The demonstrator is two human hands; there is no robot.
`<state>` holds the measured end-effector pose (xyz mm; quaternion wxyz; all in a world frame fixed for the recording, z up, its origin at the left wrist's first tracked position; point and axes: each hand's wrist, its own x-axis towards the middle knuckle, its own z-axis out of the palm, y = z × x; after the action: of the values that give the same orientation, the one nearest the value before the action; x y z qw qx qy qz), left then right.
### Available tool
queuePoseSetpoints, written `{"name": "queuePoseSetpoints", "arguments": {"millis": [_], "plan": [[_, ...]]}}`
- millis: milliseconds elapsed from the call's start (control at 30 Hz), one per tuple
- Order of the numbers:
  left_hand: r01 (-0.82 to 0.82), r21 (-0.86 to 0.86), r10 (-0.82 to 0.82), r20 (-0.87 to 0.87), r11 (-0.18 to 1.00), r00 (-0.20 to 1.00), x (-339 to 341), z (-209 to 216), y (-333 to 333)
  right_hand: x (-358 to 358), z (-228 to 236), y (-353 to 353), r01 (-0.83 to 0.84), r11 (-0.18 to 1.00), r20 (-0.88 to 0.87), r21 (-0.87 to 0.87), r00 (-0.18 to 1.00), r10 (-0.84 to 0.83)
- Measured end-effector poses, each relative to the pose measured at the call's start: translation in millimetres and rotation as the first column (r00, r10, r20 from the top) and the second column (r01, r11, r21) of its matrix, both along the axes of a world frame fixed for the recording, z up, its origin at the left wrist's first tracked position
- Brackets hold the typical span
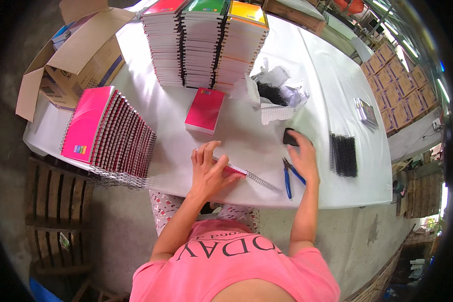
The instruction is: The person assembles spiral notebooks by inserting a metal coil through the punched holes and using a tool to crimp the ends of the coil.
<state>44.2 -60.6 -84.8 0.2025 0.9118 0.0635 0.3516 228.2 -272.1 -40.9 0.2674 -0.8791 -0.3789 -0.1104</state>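
My left hand (206,168) is closed on a small pink notebook (230,166), held edge-up near the table's front edge. A loose spiral coil (264,182) sticks out from the notebook's right end and runs down to the right. To the right, my right hand (303,158) has its fingers apart and slightly curved, by a small black object (290,137) whose kind I cannot make out. Whether the fingertips touch it is unclear. Blue-handled pliers (288,181) lie partly beneath this hand, jaws pointing away from me.
Pink spiral notebooks (93,128) stand stacked at left, before an open carton (83,65). Tall red, green and yellow stacks (201,48) rise at the back, with pink books (205,110) in front. Black coils (343,155) lie right; a crumpled white bag (282,98) holds more.
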Motion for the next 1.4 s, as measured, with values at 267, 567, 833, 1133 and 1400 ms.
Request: {"name": "queuePoseSetpoints", "arguments": {"millis": [267, 567, 833, 1133, 1400], "plan": [[0.093, -0.055, -0.091, 0.034, 0.994, 0.995, -0.5, 1.7, 4.7, 43.8, -56.8, -36.1, 0.123, 0.876, -0.484, 0.466, 0.865, 0.135], [0.089, -0.142, -0.092, -0.019, 0.986, 0.996, -0.7, -2.4, 2.7, -39.7, -44.1, 42.8, -0.132, 0.528, -0.515, 0.839, 0.124, 0.848], [0.134, -0.153, -0.127, 0.056, 0.979, 0.990, 5.9, 1.6, 5.7, -16.2, -32.4, 32.1, -0.208, 0.576, -0.511, 0.791, 0.292, 0.808], [0.148, -0.143, -0.147, 0.017, 0.979, 0.989, 6.3, -5.5, 11.2, -27.7, -30.5, 49.0, -0.465, 0.696, -0.567, 0.547, 0.406, 0.717], [0.154, -0.152, -0.152, 0.026, 0.976, 0.988, 7.3, -5.0, 14.9, -30.4, -22.7, 57.7, -0.469, 0.746, -0.468, 0.473, 0.584, 0.663]]}}
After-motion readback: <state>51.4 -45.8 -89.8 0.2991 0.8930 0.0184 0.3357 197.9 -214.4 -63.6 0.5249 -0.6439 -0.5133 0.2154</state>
